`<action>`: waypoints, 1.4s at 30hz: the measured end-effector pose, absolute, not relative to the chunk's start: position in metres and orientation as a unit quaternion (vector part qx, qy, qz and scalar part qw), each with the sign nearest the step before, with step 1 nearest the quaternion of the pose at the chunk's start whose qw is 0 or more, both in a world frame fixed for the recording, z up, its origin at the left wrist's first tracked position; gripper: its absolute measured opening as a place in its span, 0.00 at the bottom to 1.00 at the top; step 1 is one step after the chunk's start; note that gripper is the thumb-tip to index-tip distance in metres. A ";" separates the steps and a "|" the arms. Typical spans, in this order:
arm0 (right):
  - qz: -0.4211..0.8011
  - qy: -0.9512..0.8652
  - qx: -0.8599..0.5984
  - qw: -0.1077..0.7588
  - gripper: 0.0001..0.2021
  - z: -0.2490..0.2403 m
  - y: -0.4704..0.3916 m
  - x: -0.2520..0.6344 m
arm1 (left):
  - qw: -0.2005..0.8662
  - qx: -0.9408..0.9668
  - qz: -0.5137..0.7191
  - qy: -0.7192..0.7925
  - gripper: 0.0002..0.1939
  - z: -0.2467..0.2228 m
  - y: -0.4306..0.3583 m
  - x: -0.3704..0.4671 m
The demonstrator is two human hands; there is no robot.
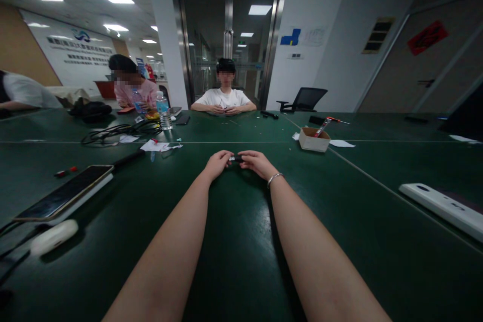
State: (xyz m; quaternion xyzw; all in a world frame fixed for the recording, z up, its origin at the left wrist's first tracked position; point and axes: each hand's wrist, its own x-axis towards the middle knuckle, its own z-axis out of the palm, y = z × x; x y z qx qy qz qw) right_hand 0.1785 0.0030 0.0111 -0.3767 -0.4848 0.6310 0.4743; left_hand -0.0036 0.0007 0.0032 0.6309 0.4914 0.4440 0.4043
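Observation:
Both my arms reach forward over the dark green table (pixel 241 241). Between my hands is a small black object with a silvery end (pixel 237 159), too small to name. My left hand (pixel 219 163) is closed on its silvery end. The fingers of my right hand (pixel 257 162) pinch its black end, and a silver bracelet (pixel 274 179) circles that wrist. The object lies roughly level, just above or on the table; I cannot tell which.
At left lie a phone (pixel 70 191), a white mouse-like thing (pixel 55 237), cables (pixel 109 133), paper scraps (pixel 155 146) and a water bottle (pixel 164 113). A small carton (pixel 314 141) and a white power strip (pixel 441 206) are at right. A person (pixel 226 98) sits opposite.

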 end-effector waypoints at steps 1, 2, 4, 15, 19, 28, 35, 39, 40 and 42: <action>0.630 -0.484 -0.379 0.475 0.10 0.011 0.003 0.178 | 0.407 0.626 0.448 0.492 0.12 0.003 0.001 -0.004; 0.630 -0.483 -0.381 0.474 0.10 0.012 0.003 0.178 | 0.407 0.621 0.453 0.493 0.11 0.002 0.002 -0.004; 0.630 -0.481 -0.384 0.474 0.11 0.012 0.002 0.178 | 0.406 0.613 0.464 0.494 0.10 0.001 0.003 -0.004; 0.631 -0.478 -0.377 0.481 0.08 0.012 0.002 0.178 | 0.409 0.637 0.464 0.461 0.09 0.000 -0.001 -0.005; 0.632 -0.478 -0.374 0.483 0.07 0.011 0.003 0.179 | 0.426 0.623 0.459 0.469 0.07 0.000 0.000 -0.006; 0.633 -0.475 -0.374 0.484 0.08 0.011 0.003 0.178 | 0.408 0.629 0.464 0.472 0.10 0.000 0.001 -0.008; 0.634 -0.472 -0.371 0.487 0.07 0.011 0.003 0.178 | 0.394 0.645 0.460 0.467 0.13 0.002 -0.002 -0.009; 0.635 -0.466 -0.373 0.491 0.07 0.011 0.003 0.178 | 0.408 0.631 0.464 0.470 0.14 0.004 -0.003 -0.010; 0.635 -0.465 -0.373 0.491 0.07 0.011 0.003 0.178 | 0.415 0.626 0.464 0.469 0.13 0.004 -0.003 -0.009; 0.633 -0.465 -0.375 0.492 0.06 0.011 0.003 0.177 | 0.421 0.621 0.464 0.471 0.10 0.004 -0.003 -0.008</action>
